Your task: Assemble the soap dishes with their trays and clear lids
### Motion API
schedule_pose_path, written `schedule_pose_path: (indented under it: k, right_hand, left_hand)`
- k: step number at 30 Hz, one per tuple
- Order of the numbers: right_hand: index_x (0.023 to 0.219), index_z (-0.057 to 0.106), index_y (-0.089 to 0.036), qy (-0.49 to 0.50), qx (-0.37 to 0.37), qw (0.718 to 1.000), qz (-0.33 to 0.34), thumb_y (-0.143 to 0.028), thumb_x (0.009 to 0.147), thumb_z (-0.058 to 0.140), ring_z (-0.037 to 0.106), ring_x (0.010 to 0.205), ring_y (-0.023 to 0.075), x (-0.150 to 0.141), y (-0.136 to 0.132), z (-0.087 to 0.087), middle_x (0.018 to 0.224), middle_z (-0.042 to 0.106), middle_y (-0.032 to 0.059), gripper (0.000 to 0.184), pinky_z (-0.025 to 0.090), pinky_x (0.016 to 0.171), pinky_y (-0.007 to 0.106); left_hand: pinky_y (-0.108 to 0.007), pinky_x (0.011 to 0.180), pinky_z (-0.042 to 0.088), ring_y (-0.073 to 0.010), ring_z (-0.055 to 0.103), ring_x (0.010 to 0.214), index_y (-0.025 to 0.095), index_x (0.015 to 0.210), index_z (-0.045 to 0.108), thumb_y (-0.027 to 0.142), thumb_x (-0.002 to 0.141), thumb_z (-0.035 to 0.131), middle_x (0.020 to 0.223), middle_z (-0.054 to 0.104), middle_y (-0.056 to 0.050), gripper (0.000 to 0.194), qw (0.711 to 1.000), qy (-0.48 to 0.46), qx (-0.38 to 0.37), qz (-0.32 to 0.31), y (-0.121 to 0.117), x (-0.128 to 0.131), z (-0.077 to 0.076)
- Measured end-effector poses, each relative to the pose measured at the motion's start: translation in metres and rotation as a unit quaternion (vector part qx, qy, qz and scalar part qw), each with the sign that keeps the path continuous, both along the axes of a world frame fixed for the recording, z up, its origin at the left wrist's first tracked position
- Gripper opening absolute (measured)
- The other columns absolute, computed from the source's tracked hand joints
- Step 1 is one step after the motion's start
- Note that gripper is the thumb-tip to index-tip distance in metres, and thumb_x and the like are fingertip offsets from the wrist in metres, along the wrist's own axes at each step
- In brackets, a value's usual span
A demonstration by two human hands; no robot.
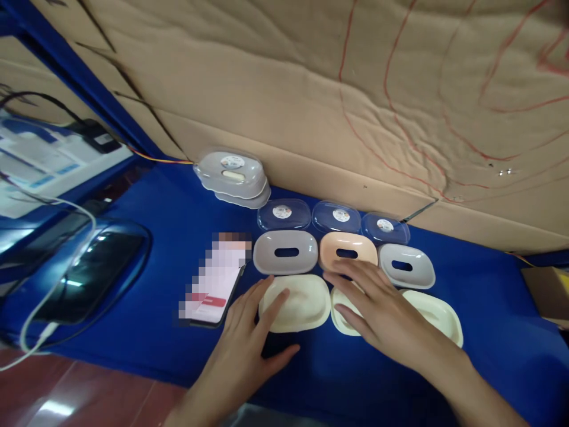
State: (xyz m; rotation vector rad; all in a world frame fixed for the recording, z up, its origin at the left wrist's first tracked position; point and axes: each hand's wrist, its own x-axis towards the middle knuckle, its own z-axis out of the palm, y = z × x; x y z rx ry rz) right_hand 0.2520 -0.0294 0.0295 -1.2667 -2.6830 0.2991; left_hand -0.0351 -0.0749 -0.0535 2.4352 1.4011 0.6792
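Observation:
My left hand [246,332], fingers spread, is over the left edge of a cream oval tray [306,305]. My right hand [377,305] is also open, its fingers above a second cream tray [340,320] and the front of a peach slotted dish [329,252]; whether they touch cannot be made out. Part of a third cream tray [451,320] shows beyond my right wrist. Beside the peach dish lie a grey slotted dish [262,255] and a pale grey one [422,270]. Behind them sit three clear lids [267,220] with round stickers.
Stacked grey dishes under a clear lid [208,172] stand against the cardboard wall [267,89]. A phone [217,284] with a lit, blurred screen lies left of the trays. Farther left are a dark-screened device [106,267] and a white cable [35,341]. A cardboard box [549,290] is at right.

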Motion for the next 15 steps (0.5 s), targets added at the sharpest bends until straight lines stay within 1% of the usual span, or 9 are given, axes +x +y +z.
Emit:
schedule_pose_path:
  k: [3, 5, 7, 9, 11, 13, 15]
  right_hand:
    - [0.157, 0.047, -0.019, -0.009, 0.014, 1.0, 0.024, -0.026, 0.106, 0.06, 0.048, 0.151, 0.0343, -0.031, 0.035, -0.001, 0.16, 0.053, 0.0176, 0.054, 0.043, 0.124, 0.06]
    - [0.157, 0.047, -0.018, -0.022, 0.009, 1.0, 0.019, -0.026, 0.102, 0.068, 0.045, 0.153, 0.037, -0.049, 0.054, -0.006, 0.163, 0.048, 0.0206, 0.06, 0.041, 0.124, 0.062]
    - [0.159, 0.044, -0.018, -0.025, -0.007, 1.0, 0.011, -0.026, 0.098, 0.073, 0.04, 0.157, 0.0383, -0.061, 0.067, -0.014, 0.167, 0.043, 0.0223, 0.068, 0.038, 0.125, 0.063]
    - [0.16, 0.043, -0.019, -0.015, -0.033, 0.999, 0.008, -0.029, 0.097, 0.076, 0.036, 0.159, 0.0389, -0.067, 0.075, -0.021, 0.169, 0.039, 0.0232, 0.073, 0.035, 0.127, 0.063]
    - [0.159, 0.044, -0.02, -0.001, -0.059, 0.998, 0.006, -0.034, 0.096, 0.078, 0.036, 0.159, 0.0396, -0.069, 0.079, -0.028, 0.17, 0.038, 0.0235, 0.074, 0.035, 0.127, 0.063]
    - [0.156, 0.047, -0.02, 0.014, -0.07, 0.997, 0.003, -0.037, 0.094, 0.079, 0.04, 0.157, 0.0394, -0.067, 0.082, -0.031, 0.168, 0.041, 0.023, 0.072, 0.038, 0.125, 0.062]
    - [0.152, 0.051, -0.021, 0.025, -0.069, 0.997, -0.002, -0.038, 0.092, 0.082, 0.044, 0.154, 0.0379, -0.064, 0.083, -0.03, 0.164, 0.045, 0.0217, 0.07, 0.041, 0.123, 0.059]
  left_hand:
    - [-0.064, 0.114, 0.048, -0.045, 0.045, 0.15, 0.023, 0.166, 0.03, 0.034, 0.092, 0.078, 0.167, 0.04, -0.023, 0.088, 0.999, -0.009, -0.037, 0.015, -0.001, 0.002, -0.005]
    - [-0.064, 0.116, 0.047, -0.0442, 0.044, 0.151, 0.024, 0.166, 0.029, 0.033, 0.093, 0.076, 0.167, 0.04, -0.023, 0.087, 0.999, -0.022, -0.045, 0.021, -0.001, 0.003, -0.006]
    - [-0.063, 0.116, 0.047, -0.0434, 0.044, 0.152, 0.026, 0.166, 0.029, 0.031, 0.094, 0.075, 0.167, 0.04, -0.022, 0.086, 0.998, -0.034, -0.054, 0.028, -0.001, 0.003, -0.007]
    - [-0.063, 0.116, 0.048, -0.0433, 0.044, 0.152, 0.027, 0.165, 0.029, 0.031, 0.093, 0.075, 0.168, 0.039, -0.022, 0.086, 0.996, -0.043, -0.067, 0.037, -0.001, 0.003, -0.006]
    - [-0.063, 0.115, 0.048, -0.0433, 0.045, 0.151, 0.028, 0.165, 0.029, 0.03, 0.094, 0.075, 0.167, 0.04, -0.022, 0.085, 0.995, -0.052, -0.076, 0.046, 0.001, 0.003, -0.005]
    - [-0.063, 0.116, 0.048, -0.0428, 0.047, 0.149, 0.029, 0.164, 0.029, 0.029, 0.093, 0.074, 0.164, 0.043, -0.021, 0.084, 0.994, -0.061, -0.077, 0.051, 0.002, 0.003, -0.005]
    - [-0.063, 0.117, 0.046, -0.0424, 0.048, 0.148, 0.03, 0.163, 0.029, 0.028, 0.092, 0.076, 0.16, 0.048, -0.02, 0.085, 0.993, -0.073, -0.081, 0.054, 0.003, 0.002, -0.005]
